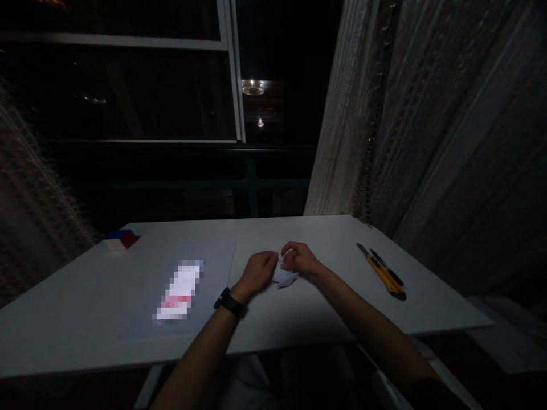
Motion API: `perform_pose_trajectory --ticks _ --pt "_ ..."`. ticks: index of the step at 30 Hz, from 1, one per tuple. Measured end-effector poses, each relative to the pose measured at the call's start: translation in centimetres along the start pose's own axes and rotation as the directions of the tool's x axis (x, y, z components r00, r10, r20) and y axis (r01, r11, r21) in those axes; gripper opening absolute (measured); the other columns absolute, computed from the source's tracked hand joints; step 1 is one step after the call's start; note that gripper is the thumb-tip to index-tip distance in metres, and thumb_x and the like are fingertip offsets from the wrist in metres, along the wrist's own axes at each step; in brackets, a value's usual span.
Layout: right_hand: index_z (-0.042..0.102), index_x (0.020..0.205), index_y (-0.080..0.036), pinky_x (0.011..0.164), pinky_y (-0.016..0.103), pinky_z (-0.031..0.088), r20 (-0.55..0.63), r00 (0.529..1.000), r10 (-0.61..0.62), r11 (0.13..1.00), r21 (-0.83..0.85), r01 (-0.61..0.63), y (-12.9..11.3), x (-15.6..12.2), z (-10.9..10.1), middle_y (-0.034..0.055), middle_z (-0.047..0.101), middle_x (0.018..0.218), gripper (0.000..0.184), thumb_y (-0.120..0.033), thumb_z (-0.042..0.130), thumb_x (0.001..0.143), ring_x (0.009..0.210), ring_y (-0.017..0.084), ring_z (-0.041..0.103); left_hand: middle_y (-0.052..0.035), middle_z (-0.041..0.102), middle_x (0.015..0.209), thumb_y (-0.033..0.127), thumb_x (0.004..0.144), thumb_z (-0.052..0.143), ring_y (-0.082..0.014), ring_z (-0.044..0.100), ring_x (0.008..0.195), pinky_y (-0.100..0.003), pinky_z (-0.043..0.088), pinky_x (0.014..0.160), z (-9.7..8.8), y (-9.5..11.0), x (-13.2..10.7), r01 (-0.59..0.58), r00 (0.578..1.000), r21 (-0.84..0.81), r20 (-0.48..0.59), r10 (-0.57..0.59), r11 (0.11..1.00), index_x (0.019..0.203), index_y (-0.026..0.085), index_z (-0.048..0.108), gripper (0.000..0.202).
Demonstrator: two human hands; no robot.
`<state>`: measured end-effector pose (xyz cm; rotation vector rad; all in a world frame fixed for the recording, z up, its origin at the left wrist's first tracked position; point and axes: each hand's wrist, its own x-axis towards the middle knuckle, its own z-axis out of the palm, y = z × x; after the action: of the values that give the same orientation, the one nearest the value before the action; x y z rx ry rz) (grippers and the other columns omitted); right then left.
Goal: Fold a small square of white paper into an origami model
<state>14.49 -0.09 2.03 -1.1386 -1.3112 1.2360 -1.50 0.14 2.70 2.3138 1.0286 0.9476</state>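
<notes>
Both my hands rest near the middle of a white table. My left hand, with a dark watch on its wrist, is curled with its fingers pinching a small folded piece of white paper. My right hand is also curled, its fingertips closed on the upper edge of the same paper. The paper lies low on the table between the two hands and is partly hidden by them.
A yellow utility knife and a dark pen lie to the right. A large white sheet carrying a blurred label lies to the left. A small red, white and blue block sits at the far left. Curtains hang on the right, and a dark window is behind.
</notes>
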Motion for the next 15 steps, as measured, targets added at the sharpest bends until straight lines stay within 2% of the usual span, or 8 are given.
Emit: perform_pose_trajectory --ticks 5,9,12,15 --pt "0.053 0.069 -0.016 0.039 0.019 0.034 0.026 1.0 0.016 0.999 0.032 -0.017 -0.18 -0.23 -0.16 -0.0073 0.054 0.04 0.036 -0.01 0.07 0.038 0.035 0.008 0.046 0.0019 0.048 0.055 0.039 0.085 0.033 -0.0109 0.043 0.056 -0.023 0.027 0.053 0.23 -0.11 -0.05 -0.021 0.999 0.022 0.033 0.02 1.0 0.062 0.016 0.054 0.039" --pt "0.053 0.073 -0.016 0.041 0.018 0.034 0.104 0.995 0.004 0.998 0.068 -0.012 -0.11 -0.36 -0.33 -0.0077 0.055 0.043 0.039 -0.012 0.072 0.039 0.037 0.007 0.047 0.0007 0.051 0.058 0.035 0.086 0.033 -0.0113 0.045 0.057 -0.023 0.028 0.054 0.36 -0.23 -0.07 -0.062 0.996 0.065 0.069 0.057 0.996 0.066 0.016 0.054 0.035" --pt "0.055 0.076 -0.015 0.04 0.017 0.032 0.161 0.987 0.014 0.996 0.083 -0.028 0.01 -0.37 -0.5 -0.0084 0.054 0.043 0.04 -0.013 0.073 0.04 0.037 0.005 0.045 -0.001 0.053 0.061 0.033 0.087 0.033 -0.0119 0.046 0.058 -0.024 0.029 0.055 0.31 -0.21 -0.09 -0.089 0.994 0.12 0.068 0.081 0.989 0.068 0.016 0.054 0.034" --pt "0.057 0.075 -0.014 0.04 0.018 0.032 0.159 0.987 0.031 0.996 0.079 -0.044 0.19 -0.21 -0.57 -0.0087 0.053 0.042 0.039 -0.011 0.073 0.04 0.036 0.005 0.044 -0.0023 0.055 0.063 0.032 0.088 0.032 -0.0124 0.048 0.059 -0.024 0.03 0.056 0.29 0.0 -0.19 -0.115 0.993 0.161 0.06 0.106 0.98 0.069 0.016 0.055 0.034"
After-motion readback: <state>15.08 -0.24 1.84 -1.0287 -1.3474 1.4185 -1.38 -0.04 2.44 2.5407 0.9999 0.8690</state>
